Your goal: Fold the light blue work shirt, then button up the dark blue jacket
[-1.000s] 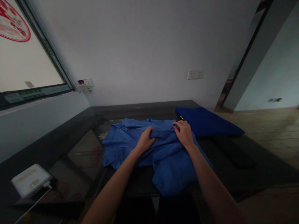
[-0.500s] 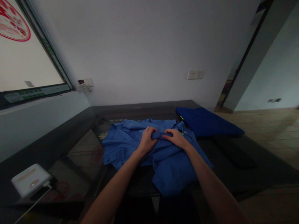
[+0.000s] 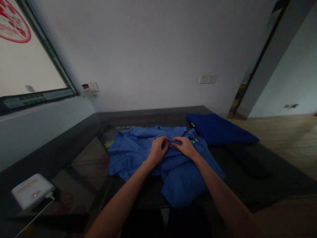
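Note:
A blue work jacket lies rumpled on the dark table, with one part hanging toward the front edge. Over its middle, my left hand is closed, thumb and fingertips pinching at the cloth. My right hand faces it from the right, thumb and forefinger closed on the same stretch of jacket. Only a small gap separates the two sets of fingertips. Whatever detail lies between them is too small and dim to make out. A small light emblem shows on the jacket just right of my right hand.
A folded darker blue garment lies at the back right of the table. A long black object is in front of it. At the left sits a white box with a white cable. Wall sockets are behind.
The raised fold of jacket between my hands has gone down, and my fingertips have come closer together. My left hand has turned slightly, its thumb and finger now forming a ring.

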{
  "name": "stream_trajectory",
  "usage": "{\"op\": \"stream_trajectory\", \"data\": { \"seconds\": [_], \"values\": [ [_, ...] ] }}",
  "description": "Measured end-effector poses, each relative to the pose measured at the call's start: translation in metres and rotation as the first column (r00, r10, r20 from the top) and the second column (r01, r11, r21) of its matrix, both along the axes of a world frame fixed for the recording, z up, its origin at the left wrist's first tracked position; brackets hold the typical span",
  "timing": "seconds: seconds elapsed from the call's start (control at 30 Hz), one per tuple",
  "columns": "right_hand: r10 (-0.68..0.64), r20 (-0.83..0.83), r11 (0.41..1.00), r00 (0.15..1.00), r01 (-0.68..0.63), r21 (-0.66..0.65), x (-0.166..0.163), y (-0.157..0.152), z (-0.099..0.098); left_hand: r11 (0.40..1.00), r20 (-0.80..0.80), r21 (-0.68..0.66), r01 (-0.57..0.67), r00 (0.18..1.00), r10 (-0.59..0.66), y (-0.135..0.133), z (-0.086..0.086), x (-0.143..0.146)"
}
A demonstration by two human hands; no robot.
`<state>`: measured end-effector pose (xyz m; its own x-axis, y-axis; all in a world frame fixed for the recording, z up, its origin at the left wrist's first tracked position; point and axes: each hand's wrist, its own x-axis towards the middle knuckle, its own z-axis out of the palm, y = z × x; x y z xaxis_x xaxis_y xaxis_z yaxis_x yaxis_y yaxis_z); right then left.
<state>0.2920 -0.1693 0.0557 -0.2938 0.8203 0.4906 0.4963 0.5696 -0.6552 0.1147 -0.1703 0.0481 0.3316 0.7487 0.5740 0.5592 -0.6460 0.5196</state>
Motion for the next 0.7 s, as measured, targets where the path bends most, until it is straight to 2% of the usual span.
{"op": "stream_trajectory", "data": {
  "seconds": [0.13, 0.4, 0.7],
  "values": [
    [-0.002, -0.007, 1.0, 1.0, 0.003, 0.013, 0.0, -0.0002, -0.0008, 1.0, 0.023, -0.005, 0.012, 1.0, -0.012, 0.0012, -0.0004, -0.0003],
    [0.008, -0.003, 1.0, 1.0, -0.008, 0.001, 0.0001, 0.0015, -0.0042, 0.991, 0.12, -0.096, 0.088, 0.99, -0.077, 0.0026, -0.0002, -0.0012],
    [0.0, 0.03, 1.0, 1.0, 0.001, -0.019, -0.0026, -0.0013, -0.0012, 0.988, 0.058, -0.107, 0.113, 0.993, -0.107, 0.0007, -0.0007, -0.0014]
  ]
}}
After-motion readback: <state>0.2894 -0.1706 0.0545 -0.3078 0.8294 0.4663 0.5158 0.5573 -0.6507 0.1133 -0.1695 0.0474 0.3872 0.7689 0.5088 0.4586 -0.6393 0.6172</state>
